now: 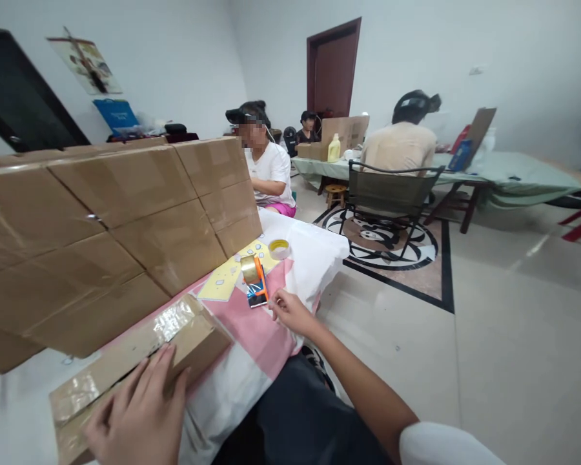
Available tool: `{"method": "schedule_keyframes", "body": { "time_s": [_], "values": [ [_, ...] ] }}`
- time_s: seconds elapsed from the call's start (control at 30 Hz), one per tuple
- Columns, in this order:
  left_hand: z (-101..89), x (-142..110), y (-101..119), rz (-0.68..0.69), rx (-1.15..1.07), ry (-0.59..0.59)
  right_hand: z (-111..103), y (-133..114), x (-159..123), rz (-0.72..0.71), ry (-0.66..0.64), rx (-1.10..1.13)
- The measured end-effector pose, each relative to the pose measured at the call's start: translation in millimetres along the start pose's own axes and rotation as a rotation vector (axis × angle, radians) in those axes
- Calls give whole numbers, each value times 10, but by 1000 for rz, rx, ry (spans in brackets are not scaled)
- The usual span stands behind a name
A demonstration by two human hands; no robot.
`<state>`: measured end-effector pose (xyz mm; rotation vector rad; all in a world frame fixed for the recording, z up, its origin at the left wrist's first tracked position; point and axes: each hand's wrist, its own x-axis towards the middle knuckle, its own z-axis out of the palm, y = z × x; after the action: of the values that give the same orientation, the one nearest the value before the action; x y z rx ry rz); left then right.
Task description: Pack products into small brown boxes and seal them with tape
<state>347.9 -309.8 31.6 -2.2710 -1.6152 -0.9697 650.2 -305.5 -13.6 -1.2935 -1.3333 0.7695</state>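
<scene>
A long cardboard box point(208, 342) lies in front of me with clear tape across both ends and a dark seam along its top. My left hand point(140, 407) rests on this box, fingers laid flat and open over the seam. My right hand point(290, 311) is just right of an orange and blue tape dispenser point(257, 290), its fingers loosely bent and apart. Nothing shows in that hand. The dispenser carries a roll of brown tape point(250, 268) and sits on the cloth-covered table. Beyond it lies another tape roll point(279, 248).
Stacked, taped cartons point(150, 213) form a wall along the table's far left side. A pink, white and yellow cloth point(314, 239) covers the table. One person point(271, 168) sits past the cartons; another sits in a folding chair point(392, 194) at a green-covered table point(518, 171).
</scene>
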Motion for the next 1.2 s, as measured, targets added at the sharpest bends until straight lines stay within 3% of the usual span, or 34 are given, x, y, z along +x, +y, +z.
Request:
{"method": "schedule_keyframes", "body": {
  "time_s": [0.1,0.23,0.4,0.5,0.63,0.8,0.97,1.2],
  "values": [
    [-96,-32,127,-65,21,43,286,-133,36,-60,1,11],
    [-96,2,147,-67,30,52,654,-233,215,-113,115,-31],
    [-57,59,59,-47,81,33,1008,-267,508,-85,245,2],
    [-80,47,53,-29,112,-7,1151,-209,544,-22,245,76],
    [-95,26,80,-34,152,-43,1205,-37,431,5,196,154],
    [-83,30,76,-5,189,-4,1187,69,348,-10,27,209],
    [-57,33,57,45,173,62,1212,19,357,42,13,314],
    [-47,102,50,80,224,36,1204,-36,333,130,6,538]
  ]
}}
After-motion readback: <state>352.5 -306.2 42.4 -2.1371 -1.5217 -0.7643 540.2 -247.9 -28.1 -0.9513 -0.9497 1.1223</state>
